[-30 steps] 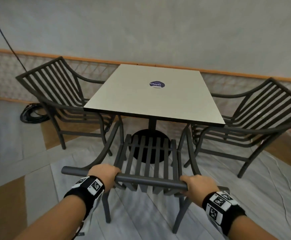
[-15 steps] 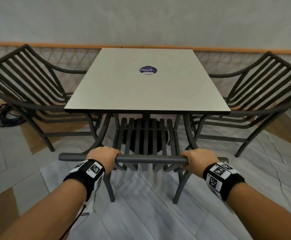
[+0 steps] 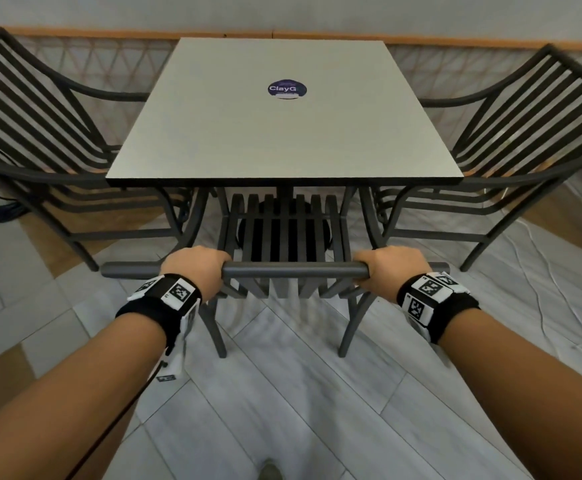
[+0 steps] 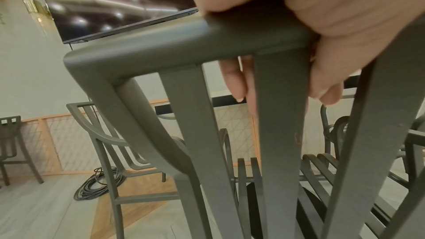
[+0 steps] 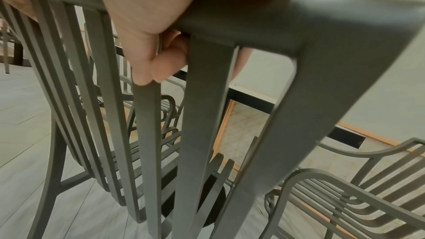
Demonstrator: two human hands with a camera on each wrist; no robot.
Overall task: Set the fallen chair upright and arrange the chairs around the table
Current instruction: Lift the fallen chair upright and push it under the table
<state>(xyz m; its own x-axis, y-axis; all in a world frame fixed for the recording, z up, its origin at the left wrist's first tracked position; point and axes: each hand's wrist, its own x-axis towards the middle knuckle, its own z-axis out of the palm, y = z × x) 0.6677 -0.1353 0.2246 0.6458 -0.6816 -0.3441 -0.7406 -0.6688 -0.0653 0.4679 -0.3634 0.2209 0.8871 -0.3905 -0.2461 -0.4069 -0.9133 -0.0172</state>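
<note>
A dark grey slatted chair [image 3: 282, 233] stands upright at the near side of the square beige table [image 3: 282, 140], its seat partly under the tabletop. My left hand [image 3: 196, 268] grips the chair's top rail [image 3: 296, 271] left of centre, and my right hand [image 3: 395, 265] grips it right of centre. In the left wrist view the left hand's fingers [image 4: 326, 86] curl over the rail [image 4: 161, 46]. The right wrist view shows my right hand's fingers [image 5: 161, 64] wrapped under the rail [image 5: 276, 24]. Two more upright chairs flank the table, the left chair [image 3: 40, 133] and the right chair [image 3: 525, 133].
A round purple sticker [image 3: 287, 88] lies on the tabletop. The table's black round base [image 3: 282, 237] shows through the seat slats. A coiled black cable [image 4: 96, 186] lies on the floor behind the left chair. A wall with a wooden rail [image 3: 490, 41] runs behind the table.
The held chair has moved forward toward the table, its seat now sliding under the near edge. Both hands keep their grip on the top rail, and my view has come closer and squarer to the table.
</note>
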